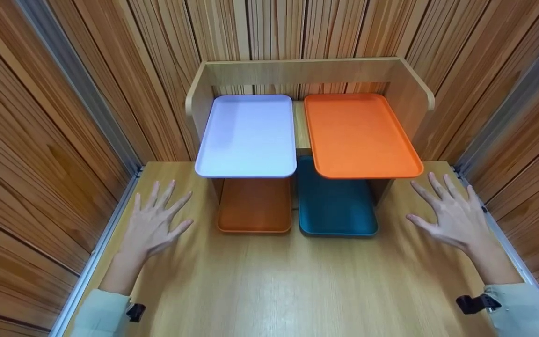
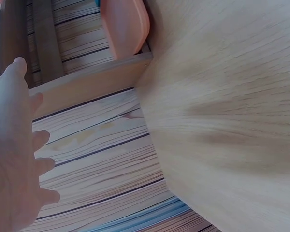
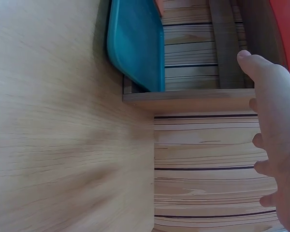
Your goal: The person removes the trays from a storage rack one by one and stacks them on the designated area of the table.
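Note:
My left hand (image 1: 152, 227) is held over the left part of the table with its fingers spread, holding nothing. On the other side, my right hand (image 1: 459, 217) has spread fingers too and grips nothing. Between them stands a two-level wooden shelf (image 1: 297, 72). Its upper level carries a pale lavender tray (image 1: 251, 135) on the left and an orange tray (image 1: 360, 135) on the right. Below lie a brown-orange tray (image 1: 254, 206), nearer my left hand, and a teal tray (image 1: 337, 206), nearer my right. The upper trays hide the rear of the lower ones.
The wooden table (image 1: 293, 285) spreads out in front of the shelf. Wood-plank walls (image 1: 40, 140) rise at the left, back and right, with grey metal strips (image 1: 82, 84) in the corners. Each sleeve has a black wrist mount (image 1: 477, 304) by its cuff.

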The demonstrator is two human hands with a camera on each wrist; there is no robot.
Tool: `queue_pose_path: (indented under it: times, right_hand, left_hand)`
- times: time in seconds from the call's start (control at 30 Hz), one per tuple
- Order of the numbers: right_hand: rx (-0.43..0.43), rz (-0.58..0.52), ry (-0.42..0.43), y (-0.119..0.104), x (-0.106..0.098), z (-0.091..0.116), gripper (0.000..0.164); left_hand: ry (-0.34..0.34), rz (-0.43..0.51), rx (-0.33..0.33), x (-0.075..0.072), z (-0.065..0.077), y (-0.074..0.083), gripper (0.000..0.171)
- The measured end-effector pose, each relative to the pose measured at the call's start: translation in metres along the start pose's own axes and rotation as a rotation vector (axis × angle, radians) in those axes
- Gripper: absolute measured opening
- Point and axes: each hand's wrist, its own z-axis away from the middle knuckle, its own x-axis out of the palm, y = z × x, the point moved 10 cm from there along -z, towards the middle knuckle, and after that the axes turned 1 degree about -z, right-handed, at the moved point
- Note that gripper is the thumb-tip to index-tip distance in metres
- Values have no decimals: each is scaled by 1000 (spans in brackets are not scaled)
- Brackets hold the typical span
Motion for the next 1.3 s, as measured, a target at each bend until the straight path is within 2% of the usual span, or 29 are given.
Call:
queue_pose_path:
  times: [0.3, 0.5, 0.77, 0.97, 1.17, 1.3]
  right_hand:
    - [6, -31, -33, -6, -4, -1, 89]
    - [-7, -41, -25, -13, -10, -5, 89]
    - [13, -133, -27, -17, -19, -9, 94]
    - [63, -197, -35, -16, -25, -14, 101]
    - [69, -208, 21, -19, -36, -18, 103]
    - [90, -233, 44, -18, -42, -19, 103]
  left_hand:
    - [-4, 36, -23, -7, -3, -3, 71]
    - [0, 75, -37, -13, -7, -5, 72]
    - [43, 124, -57, -30, -17, -8, 69]
    - [56, 199, -93, -46, -27, -12, 68]
    - [70, 253, -121, -61, -35, -13, 70]
    - [101, 373, -129, -68, -44, -11, 69]
